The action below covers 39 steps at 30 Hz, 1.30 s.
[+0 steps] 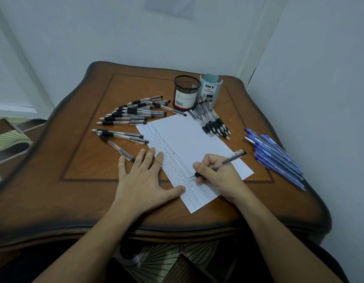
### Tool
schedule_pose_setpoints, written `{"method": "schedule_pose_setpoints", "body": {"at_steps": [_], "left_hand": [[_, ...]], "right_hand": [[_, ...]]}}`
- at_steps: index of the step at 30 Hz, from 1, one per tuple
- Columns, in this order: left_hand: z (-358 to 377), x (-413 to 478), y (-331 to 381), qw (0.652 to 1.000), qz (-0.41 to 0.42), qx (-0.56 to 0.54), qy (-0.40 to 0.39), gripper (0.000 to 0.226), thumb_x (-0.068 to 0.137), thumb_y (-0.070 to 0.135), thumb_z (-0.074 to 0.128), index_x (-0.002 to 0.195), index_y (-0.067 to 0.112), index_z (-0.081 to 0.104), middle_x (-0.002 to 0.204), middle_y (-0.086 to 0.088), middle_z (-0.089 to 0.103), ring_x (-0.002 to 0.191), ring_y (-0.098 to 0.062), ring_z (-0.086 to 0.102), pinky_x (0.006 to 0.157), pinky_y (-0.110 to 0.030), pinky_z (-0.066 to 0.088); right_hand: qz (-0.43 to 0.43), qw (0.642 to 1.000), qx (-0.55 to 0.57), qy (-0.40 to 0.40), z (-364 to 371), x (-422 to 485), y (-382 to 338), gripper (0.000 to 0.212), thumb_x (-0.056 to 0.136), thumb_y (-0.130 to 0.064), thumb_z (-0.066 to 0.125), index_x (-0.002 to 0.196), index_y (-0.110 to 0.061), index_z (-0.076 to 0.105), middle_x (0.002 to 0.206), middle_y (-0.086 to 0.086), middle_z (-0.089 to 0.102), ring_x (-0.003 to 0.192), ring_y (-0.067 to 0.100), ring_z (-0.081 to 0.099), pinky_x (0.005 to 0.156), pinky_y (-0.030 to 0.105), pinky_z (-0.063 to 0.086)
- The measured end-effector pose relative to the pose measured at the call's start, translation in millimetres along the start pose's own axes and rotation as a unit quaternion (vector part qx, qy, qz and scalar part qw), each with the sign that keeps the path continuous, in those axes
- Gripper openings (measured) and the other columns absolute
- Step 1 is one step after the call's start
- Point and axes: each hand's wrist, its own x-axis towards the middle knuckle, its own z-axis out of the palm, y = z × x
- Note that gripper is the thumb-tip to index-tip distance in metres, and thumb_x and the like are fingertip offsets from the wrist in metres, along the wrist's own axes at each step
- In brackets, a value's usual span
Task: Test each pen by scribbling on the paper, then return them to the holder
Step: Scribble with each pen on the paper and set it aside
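The right hand (216,174) pinches one black-gripped pen (223,161) between thumb and curled fingers, its tip down on the paper (197,135) at the end of a row of small scribbles. The pen's long axis runs from the tip at lower left up to its clip end at upper right. The left hand (144,176) lies flat with fingers spread, holding nothing, pressing the paper's left edge to the table (79,160). What the return turns on is that the black mesh holder (186,92) stands straight up the frame from the grip, beyond the far end of the sheet, so the pen would have to swing upright and travel up-frame. Both hands are about as near, though the right already has it. There are two cups: the mesh one and a pale blue organiser (210,88) touching it on the right (no pen pokes out of either). Three black pens (119,137) lie loose left of the sheet, a heap (134,113) of roughly a dozen lies above them, about seven (215,123) fan out below the cups, and eight or so blue pens (275,156) sit at the right edge. The overlaps prevent exact counts.
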Motion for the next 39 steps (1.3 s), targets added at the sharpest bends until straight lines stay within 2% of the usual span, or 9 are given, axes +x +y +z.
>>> {"method": "schedule_pose_setpoints", "body": {"at_steps": [8,11,15,19,24,27,30,32,39], "left_hand": [[-0.6,-1.5,0.0,1.0,0.0,-0.003,0.008,0.112,0.063,0.097,0.01,0.155,0.034,0.004,0.165,0.009,-0.003,0.151,-0.014,-0.008,0.116,-0.059,-0.008],[-1.1,-1.5,0.1,1.0,-0.001,-0.004,0.009,0.113,0.062,0.097,0.009,0.156,0.034,0.005,0.165,0.008,-0.003,0.151,-0.014,-0.009,0.116,-0.059,-0.008],[-1.4,-1.4,0.3,1.0,-0.001,-0.005,0.005,0.115,0.06,0.097,0.007,0.156,0.034,0.004,0.165,0.008,-0.004,0.15,-0.014,-0.009,0.115,-0.059,-0.009],[-1.3,-1.2,-0.2,1.0,-0.002,-0.006,0.004,0.114,0.061,0.097,0.008,0.156,0.034,0.003,0.165,0.009,-0.005,0.15,-0.014,-0.009,0.116,-0.059,-0.009],[0.0,-0.7,-0.6,1.0,-0.001,-0.001,0.004,0.112,0.063,0.097,0.009,0.155,0.035,0.002,0.164,0.009,-0.005,0.15,-0.014,-0.009,0.116,-0.059,-0.008],[0.2,-0.2,-0.7,1.0,0.0,-0.002,0.005,0.112,0.063,0.097,0.01,0.156,0.035,0.003,0.164,0.009,-0.004,0.151,-0.014,-0.009,0.116,-0.06,-0.007],[0.7,-1.0,0.3,1.0,0.0,-0.009,0.01,0.112,0.063,0.097,0.011,0.156,0.035,0.005,0.164,0.009,-0.003,0.151,-0.014,-0.008,0.116,-0.059,-0.008],[0.3,-1.2,0.1,1.0,-0.001,-0.009,0.01,0.112,0.063,0.097,0.012,0.156,0.035,0.005,0.164,0.01,-0.003,0.151,-0.013,-0.008,0.116,-0.059,-0.008],[-0.8,-1.1,0.1,1.0,-0.001,-0.012,0.007,0.112,0.063,0.097,0.011,0.156,0.035,0.005,0.165,0.009,-0.003,0.151,-0.014,-0.008,0.116,-0.059,-0.008]], "right_hand": [[-0.003,0.999,-0.034,0.026,1.3,-4.0,4.7,0.032,0.082,-0.009,0.078,0.068,0.004,0.051,0.061,0.02,0.059,0.054,0.012,0.055,0.06,0.031,0.045],[-0.007,0.998,-0.043,0.043,2.2,-2.8,8.0,0.035,0.079,-0.01,0.076,0.059,-0.003,0.048,0.056,0.015,0.054,0.054,0.015,0.054,0.06,0.033,0.044],[-0.017,0.997,-0.067,0.042,1.2,-2.1,10.0,0.039,0.08,-0.008,0.074,0.052,-0.017,0.049,0.055,0.018,0.052,0.056,0.02,0.055,0.06,0.037,0.045],[-0.018,0.997,-0.069,0.036,0.8,-1.5,11.3,0.037,0.08,-0.01,0.074,0.053,-0.015,0.049,0.053,0.008,0.051,0.056,0.019,0.057,0.059,0.037,0.045],[-0.026,0.996,-0.083,0.034,1.6,-1.8,10.9,0.035,0.078,-0.016,0.072,0.056,-0.011,0.046,0.057,0.02,0.053,0.059,0.023,0.055,0.059,0.035,0.041],[-0.026,0.995,-0.093,0.032,1.4,-2.1,10.7,0.035,0.079,-0.015,0.072,0.054,-0.014,0.047,0.057,0.019,0.054,0.059,0.021,0.054,0.058,0.034,0.04],[-0.028,0.995,-0.086,0.038,1.0,-2.7,9.7,0.037,0.079,-0.011,0.071,0.056,-0.007,0.043,0.055,0.019,0.046,0.054,0.012,0.051,0.055,0.029,0.039],[-0.031,0.996,-0.073,0.044,1.7,-2.8,10.1,0.04,0.081,-0.004,0.072,0.057,-0.003,0.04,0.053,0.011,0.042,0.051,0.01,0.05,0.053,0.026,0.038],[-0.046,0.995,-0.078,0.051,0.7,-1.6,13.5,0.041,0.08,-0.008,0.07,0.053,-0.013,0.039,0.053,0.003,0.039,0.057,0.021,0.047,0.056,0.033,0.036]]}}
